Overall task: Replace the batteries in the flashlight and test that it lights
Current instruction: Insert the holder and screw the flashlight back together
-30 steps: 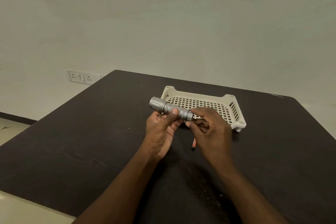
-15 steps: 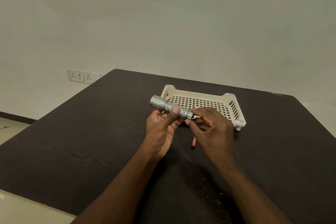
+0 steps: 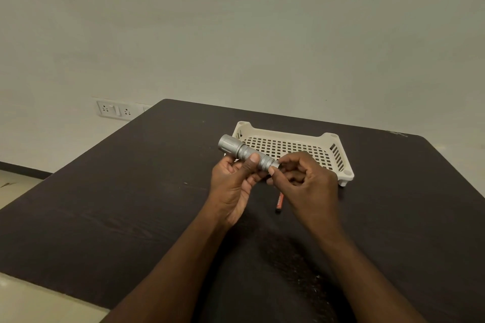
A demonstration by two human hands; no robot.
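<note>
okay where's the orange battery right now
In the head view the orange battery lies on the dark table, just below the right hand and nearer the person than the white basket.

Plain indoor room, office or home, can't tell which: bare pale wall [image 3: 236, 21], wall socket panel [image 3: 115, 110] far left, dark wood-grain table [image 3: 105, 204], tiled floor [image 3: 15, 186]

Left hand [image 3: 233, 181] grips flashlight [image 3: 245, 153]; right hand [image 3: 307, 181] pinches its tail end.
</note>
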